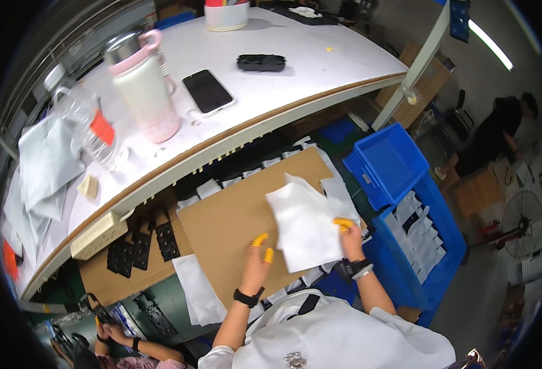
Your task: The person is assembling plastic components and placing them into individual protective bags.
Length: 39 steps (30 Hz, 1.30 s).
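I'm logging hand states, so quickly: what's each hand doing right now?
Left hand: open, holding nothing, over the brown cardboard.
Right hand: closed on the right edge of the white sheets.

left fingers (260,240) spread, right fingers (343,222) pinched, forearms (231,323) extended.

Red label (102,128) on clear bottle (82,115), left: seen now, no wording made out!
Elsewhere: nothing can be read.

White short-sleeved shirt (338,332), yellow-capped fingers (268,256), black band (246,299) on each wrist, pale bracelet (363,272) at right
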{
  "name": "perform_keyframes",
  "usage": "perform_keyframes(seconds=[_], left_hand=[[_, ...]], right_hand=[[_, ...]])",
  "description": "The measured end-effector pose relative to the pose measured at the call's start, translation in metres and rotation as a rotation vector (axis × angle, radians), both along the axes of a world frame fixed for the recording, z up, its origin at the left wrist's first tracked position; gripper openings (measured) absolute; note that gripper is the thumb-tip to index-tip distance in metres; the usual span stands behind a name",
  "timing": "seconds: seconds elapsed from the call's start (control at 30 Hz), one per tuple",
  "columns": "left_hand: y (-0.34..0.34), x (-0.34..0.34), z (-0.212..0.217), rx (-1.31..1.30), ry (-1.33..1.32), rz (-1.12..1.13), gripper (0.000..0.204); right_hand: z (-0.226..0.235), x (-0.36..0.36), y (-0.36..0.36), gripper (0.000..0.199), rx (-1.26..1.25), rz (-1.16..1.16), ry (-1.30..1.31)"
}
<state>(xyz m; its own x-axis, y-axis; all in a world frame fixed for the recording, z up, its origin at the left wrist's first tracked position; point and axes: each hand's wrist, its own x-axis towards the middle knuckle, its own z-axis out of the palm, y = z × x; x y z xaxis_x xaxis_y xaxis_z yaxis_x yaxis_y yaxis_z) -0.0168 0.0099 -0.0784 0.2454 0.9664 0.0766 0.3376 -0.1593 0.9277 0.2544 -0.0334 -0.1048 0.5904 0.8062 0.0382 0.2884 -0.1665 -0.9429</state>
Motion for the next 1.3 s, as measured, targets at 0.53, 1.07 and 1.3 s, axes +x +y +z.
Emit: perform_keyframes(seconds=[0.53,1.07,1.3], left_hand=[[0.075,0.266,-0.034,0.903,1.073,-1.090,0.041],[0.094,-0.047,-0.073,-0.210,0.187,0.144,0.045],[0.006,-0.088,-0.021,-0.883,-0.857,0.274,0.026]], right_hand=[[-0.066,0.058,-0.200,0.022,0.274,-0.670,0.769],[-0.141,0.033,-0.060,0.025,-0.069,-0.074,0.502],[-0.055,-0.061,0.017,0.028,-0.550,0.593,0.277]])
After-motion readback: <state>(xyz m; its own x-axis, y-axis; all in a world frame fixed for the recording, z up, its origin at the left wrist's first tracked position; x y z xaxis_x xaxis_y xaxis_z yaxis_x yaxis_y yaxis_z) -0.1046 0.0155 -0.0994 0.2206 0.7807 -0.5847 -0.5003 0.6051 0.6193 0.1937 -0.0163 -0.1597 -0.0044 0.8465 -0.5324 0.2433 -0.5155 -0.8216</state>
